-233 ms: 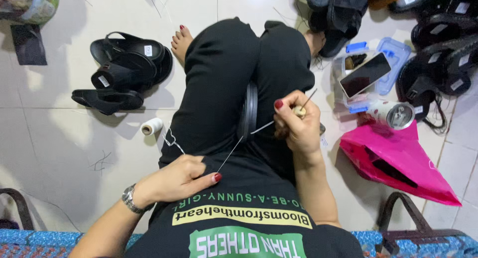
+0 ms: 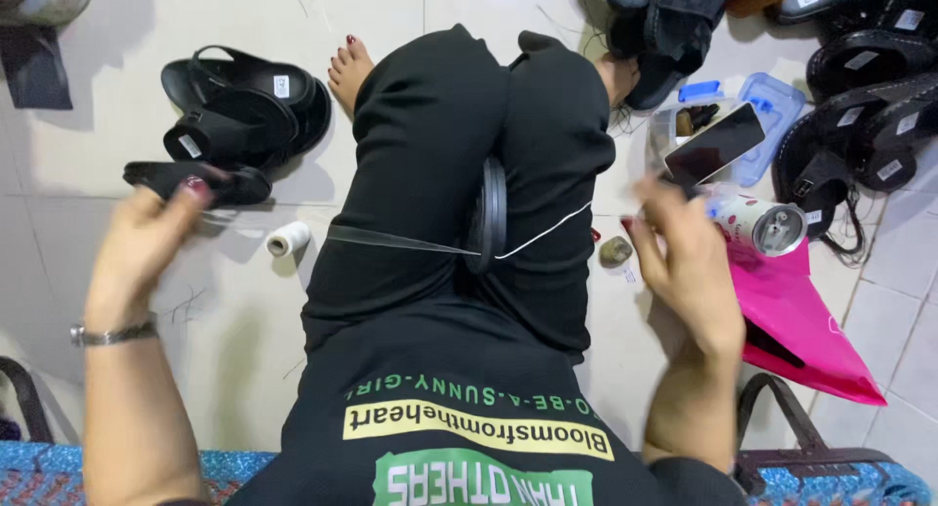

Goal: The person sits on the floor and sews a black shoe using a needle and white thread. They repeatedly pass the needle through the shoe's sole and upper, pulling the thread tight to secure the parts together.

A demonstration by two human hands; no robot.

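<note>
A black sandal sole [image 2: 486,218] stands wedged upright between my knees. A pale thread [image 2: 547,234] runs through it to both sides, stretched taut. My left hand [image 2: 151,247] is out to the left over the floor, fingers pinched on the thread's left end. My right hand [image 2: 684,262] is out to the right, closed on the other end of the thread near a small tool handle [image 2: 616,252]. I sit in black clothes with my legs stretched forward.
Black sandals [image 2: 234,115] lie on the white tiles at left, with a white thread spool [image 2: 287,238] nearby. More sandals [image 2: 860,86] pile at right, beside a phone [image 2: 713,143] on a plastic box, a can [image 2: 757,225] and a pink bag [image 2: 806,316].
Both hands have pulled apart sideways from my lap, drawing the thread tight through the sole. The left hand rose up and left, the right moved right.
</note>
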